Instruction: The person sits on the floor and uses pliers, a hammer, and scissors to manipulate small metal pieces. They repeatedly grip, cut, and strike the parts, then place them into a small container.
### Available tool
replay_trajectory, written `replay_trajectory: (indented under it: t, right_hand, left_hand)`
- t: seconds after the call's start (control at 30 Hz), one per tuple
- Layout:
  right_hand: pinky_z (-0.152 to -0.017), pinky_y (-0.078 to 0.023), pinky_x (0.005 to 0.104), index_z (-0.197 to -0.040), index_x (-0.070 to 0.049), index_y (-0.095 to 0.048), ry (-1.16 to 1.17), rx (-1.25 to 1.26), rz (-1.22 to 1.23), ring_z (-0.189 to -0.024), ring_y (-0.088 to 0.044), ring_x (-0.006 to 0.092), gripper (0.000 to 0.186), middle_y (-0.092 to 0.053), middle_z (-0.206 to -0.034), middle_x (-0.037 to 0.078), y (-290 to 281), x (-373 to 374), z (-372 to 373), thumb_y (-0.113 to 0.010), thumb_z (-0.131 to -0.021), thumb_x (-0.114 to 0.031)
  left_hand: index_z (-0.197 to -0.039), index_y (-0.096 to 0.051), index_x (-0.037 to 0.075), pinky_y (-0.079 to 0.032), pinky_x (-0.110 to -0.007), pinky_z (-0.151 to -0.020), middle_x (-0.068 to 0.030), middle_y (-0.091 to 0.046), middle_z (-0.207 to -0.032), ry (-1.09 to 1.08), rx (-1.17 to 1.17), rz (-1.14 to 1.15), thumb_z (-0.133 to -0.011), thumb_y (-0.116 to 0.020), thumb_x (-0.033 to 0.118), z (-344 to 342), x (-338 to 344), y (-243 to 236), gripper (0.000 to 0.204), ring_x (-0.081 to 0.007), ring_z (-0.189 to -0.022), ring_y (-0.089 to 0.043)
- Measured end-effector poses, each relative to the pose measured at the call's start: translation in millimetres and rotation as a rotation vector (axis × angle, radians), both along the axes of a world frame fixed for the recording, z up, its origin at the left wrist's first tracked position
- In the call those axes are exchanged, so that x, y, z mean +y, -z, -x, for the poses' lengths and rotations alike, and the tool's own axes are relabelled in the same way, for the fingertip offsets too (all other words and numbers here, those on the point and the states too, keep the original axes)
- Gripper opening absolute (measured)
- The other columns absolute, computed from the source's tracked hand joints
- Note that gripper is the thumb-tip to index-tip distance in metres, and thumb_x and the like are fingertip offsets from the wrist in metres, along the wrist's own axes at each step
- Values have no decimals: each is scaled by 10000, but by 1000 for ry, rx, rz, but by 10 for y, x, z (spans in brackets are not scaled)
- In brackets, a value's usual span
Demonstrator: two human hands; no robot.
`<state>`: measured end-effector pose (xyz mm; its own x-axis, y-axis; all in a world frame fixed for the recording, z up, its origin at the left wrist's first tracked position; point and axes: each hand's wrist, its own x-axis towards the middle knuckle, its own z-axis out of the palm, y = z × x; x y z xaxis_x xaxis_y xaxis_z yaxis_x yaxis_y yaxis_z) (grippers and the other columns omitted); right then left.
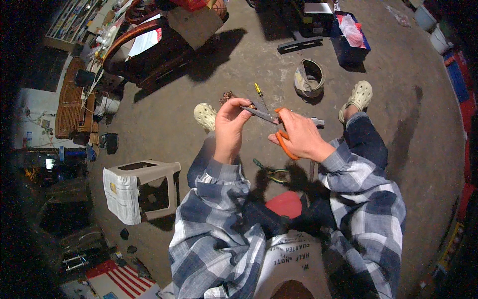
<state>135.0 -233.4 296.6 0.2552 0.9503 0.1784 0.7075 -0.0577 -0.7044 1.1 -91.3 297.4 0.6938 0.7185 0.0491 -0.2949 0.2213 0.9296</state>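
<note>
Concrete floor (164,117) is extending beneath both hands, a beige stool (174,182) occupying the near left. Centrally, above the floor, the right hand (300,135) is gripping an orange-handled tool (287,149); the left hand (230,124) is pinching a dark elongated piece (262,115) just left of it, any joint between them not showing clearly. Pliers (270,171) are lying nearer, a yellow-handled screwdriver (258,89) farther.

Brown-grey floor (428,164) carries hard shadows (216,55); a beige stool (176,184) stands left, a curved-armed wooden chair (113,47) far left, beyond it perhaps a glass-fronted cabinet (74,22).
</note>
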Motion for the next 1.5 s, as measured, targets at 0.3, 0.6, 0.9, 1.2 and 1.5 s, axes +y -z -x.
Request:
replay_trajectory:
  t: [0.3, 0.6, 0.9, 1.2, 1.5]
  right_hand:
    - [-581, -449, 398, -933, -21, -445, 43, -111, -61, -749, -590, 331, 492, -574, -805, 134, 27, 11, -8, -662, -734, -415]
    - [-523, -451, 408, -854, -24, -474, 39, -140, 15, -588, -585, 340, 445, -576, -656, 129, 118, 20, 25, -639, -763, -427]
    - [-582, -451, 407, -980, -20, -441, 38, 32, -30, -695, -586, 352, 435, -577, -727, 148, 67, -7, 53, -643, -772, -345]
    - [-587, -459, 385, -962, -7, -462, 105, -168, -117, -732, -598, 314, 516, -583, -805, 136, 66, 37, 10, -671, -729, -417]
    - [-552, -474, 377, -933, 3, -461, 113, -219, -72, -686, -609, 308, 556, -581, -741, 151, 71, 62, 37, -673, -712, -461]
  left_hand:
    - [-921, -580, 5, -485, -263, -755, -58, -611, -875, -7, 45, -23, -796, -592, -38, 21, -12, -13, 133, -135, -824, -588]
    - [-859, -594, 4, -494, -271, -720, -65, -628, -834, 17, 75, -62, -806, -599, -14, 87, 78, 31, 57, -136, -743, -598]
    - [-1002, -572, 28, -499, -287, -738, -54, -623, -889, 65, -14, 315, -820, -614, 50, 19, 24, -51, 189, -149, -786, -602]
    - [-959, -595, 7, -507, -302, -757, -65, -625, -911, -11, 0, 189, -817, -616, 46, 20, 6, 58, 149, -161, -824, -606]
    - [-908, -622, -9, -507, -292, -724, -73, -636, -863, -66, 2, 208, -810, -621, 40, 0, -27, 77, 110, -163, -775, -609]
